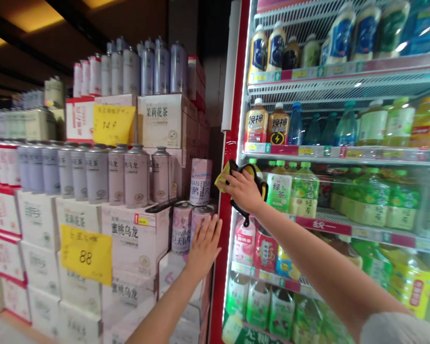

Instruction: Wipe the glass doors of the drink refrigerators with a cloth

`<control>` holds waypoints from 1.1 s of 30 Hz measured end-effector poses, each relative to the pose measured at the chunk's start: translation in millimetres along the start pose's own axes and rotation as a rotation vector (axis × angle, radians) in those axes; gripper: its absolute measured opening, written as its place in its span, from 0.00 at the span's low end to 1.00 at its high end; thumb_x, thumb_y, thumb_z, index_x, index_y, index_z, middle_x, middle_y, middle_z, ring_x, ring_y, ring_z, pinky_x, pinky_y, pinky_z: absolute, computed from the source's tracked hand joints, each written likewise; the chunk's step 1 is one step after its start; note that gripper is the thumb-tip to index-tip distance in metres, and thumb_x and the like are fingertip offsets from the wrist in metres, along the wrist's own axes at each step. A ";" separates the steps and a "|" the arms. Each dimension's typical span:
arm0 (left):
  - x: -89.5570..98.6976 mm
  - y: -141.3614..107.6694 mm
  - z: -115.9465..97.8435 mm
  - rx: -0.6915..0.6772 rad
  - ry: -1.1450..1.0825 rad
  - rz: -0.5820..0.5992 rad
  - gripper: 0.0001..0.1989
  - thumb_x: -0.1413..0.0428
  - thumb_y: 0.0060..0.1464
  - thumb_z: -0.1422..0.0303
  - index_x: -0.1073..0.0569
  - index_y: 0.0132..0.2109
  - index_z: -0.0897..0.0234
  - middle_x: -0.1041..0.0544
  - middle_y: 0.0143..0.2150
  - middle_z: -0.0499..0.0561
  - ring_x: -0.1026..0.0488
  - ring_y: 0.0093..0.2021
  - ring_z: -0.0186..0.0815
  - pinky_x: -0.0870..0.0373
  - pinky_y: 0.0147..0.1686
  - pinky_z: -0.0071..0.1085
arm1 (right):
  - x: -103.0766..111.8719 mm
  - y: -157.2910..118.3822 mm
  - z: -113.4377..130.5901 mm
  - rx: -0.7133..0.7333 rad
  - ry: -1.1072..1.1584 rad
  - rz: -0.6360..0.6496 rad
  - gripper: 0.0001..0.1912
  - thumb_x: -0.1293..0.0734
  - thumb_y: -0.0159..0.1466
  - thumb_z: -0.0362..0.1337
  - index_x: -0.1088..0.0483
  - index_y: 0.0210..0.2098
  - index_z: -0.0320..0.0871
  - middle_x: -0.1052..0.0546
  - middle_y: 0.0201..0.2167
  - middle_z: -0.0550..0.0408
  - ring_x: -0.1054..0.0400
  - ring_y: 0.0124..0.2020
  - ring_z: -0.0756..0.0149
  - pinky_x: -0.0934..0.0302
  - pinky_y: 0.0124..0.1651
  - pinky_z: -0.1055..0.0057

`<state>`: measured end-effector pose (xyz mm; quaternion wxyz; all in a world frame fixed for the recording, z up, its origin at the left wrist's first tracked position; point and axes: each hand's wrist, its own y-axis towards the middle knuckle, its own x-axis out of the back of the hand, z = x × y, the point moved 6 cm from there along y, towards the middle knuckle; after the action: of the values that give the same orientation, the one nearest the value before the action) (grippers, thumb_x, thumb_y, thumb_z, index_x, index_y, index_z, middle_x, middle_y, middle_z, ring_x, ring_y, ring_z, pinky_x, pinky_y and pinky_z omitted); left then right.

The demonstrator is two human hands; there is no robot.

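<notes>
My right hand [244,190] presses a yellow and black cleaning cloth [223,176] near the red door frame [230,149] of a drinks fridge. Part of the cloth is hidden under the palm, and a black strip of it hangs down below. Lower and to the left, my left hand [204,244] has its fingers stretched out and holds nothing. It is in front of several pink and white cans [181,224], close to the frame's left side; whether it touches either one I cannot tell. A single can [201,180] stands on top of those cans.
Lit fridge shelves [372,234] with bottled drinks fill the right side. At left, tall cans [137,174] stand on stacked cartons [136,243] with yellow price signs [86,254]. A dark flat object [161,205] lies on a carton beside the cans.
</notes>
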<state>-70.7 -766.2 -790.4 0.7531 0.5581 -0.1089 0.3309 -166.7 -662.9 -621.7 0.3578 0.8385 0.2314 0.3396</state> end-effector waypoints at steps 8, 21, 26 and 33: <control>-9.0 -32.5 5.8 0.104 0.022 0.043 0.45 0.44 0.62 0.58 0.57 0.76 0.66 0.51 0.77 0.60 0.57 0.78 0.48 0.54 0.74 0.52 | -57.5 -120.2 98.4 0.158 0.120 0.072 0.19 0.36 0.71 0.33 0.28 0.60 0.49 0.28 0.65 0.51 0.36 0.65 0.50 0.43 0.63 0.49; 10.9 -34.0 -0.8 0.071 0.006 -0.014 0.43 0.45 0.62 0.60 0.57 0.76 0.64 0.50 0.77 0.59 0.55 0.77 0.48 0.55 0.74 0.50 | -8.0 -55.0 16.9 -0.190 0.007 -0.052 0.24 0.37 0.70 0.31 0.30 0.63 0.56 0.31 0.67 0.52 0.40 0.67 0.47 0.47 0.66 0.45; 18.0 -29.4 -7.0 0.080 0.003 -0.044 0.42 0.47 0.63 0.65 0.58 0.77 0.63 0.50 0.77 0.58 0.55 0.77 0.48 0.53 0.74 0.50 | -21.4 -102.1 59.2 0.065 0.025 0.056 0.26 0.36 0.71 0.42 0.36 0.68 0.54 0.36 0.71 0.47 0.42 0.68 0.39 0.45 0.62 0.37; 23.4 -8.2 -16.9 0.077 -0.026 -0.058 0.43 0.45 0.62 0.63 0.58 0.77 0.65 0.50 0.77 0.60 0.54 0.77 0.49 0.53 0.74 0.50 | 2.4 -95.2 12.4 0.195 -0.050 0.030 0.21 0.36 0.72 0.37 0.30 0.62 0.58 0.29 0.66 0.53 0.40 0.69 0.49 0.50 0.68 0.38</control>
<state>-51.4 -743.3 -790.1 0.7389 0.5938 -0.0897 0.3056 -169.7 -606.3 -699.2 0.2748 0.8810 0.2417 0.2998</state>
